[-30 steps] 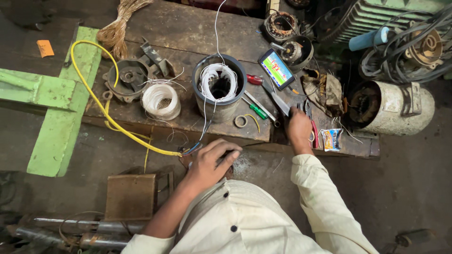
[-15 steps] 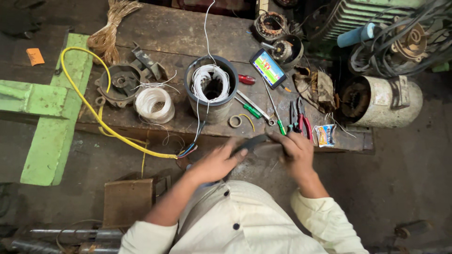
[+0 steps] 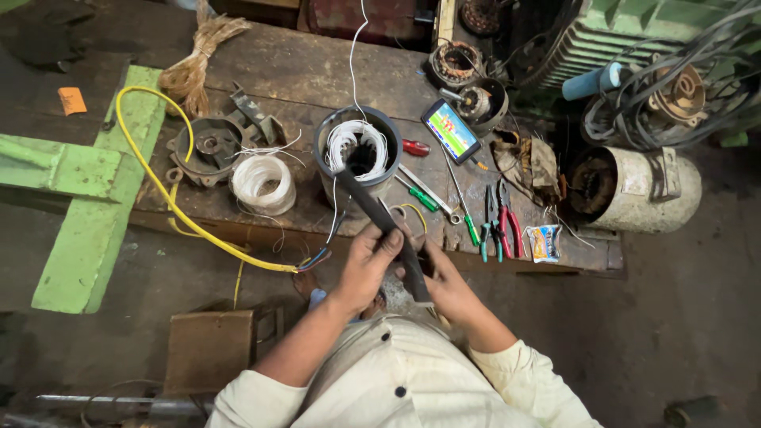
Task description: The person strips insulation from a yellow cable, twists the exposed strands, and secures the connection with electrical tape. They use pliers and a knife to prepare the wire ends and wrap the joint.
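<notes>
We had the grey cylindrical motor stator [image 3: 358, 158] on the worn wooden bench [image 3: 301, 71], and both hands, left [image 3: 366, 265] and right [image 3: 444, 279], clamped on the long dark flat bar [image 3: 380, 222] angled into its bore. Keeping it off those white windings seemed wise.

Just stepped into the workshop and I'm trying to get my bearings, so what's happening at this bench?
A person in a pale shirt holds a long dark flat strip in both hands, the left hand and right hand gripping its near end. Its far end points toward a round motor housing with white wire coiled inside. On the wooden bench lie a loose white wire coil, screwdrivers, pliers, a lit phone and a yellow cable.
</notes>
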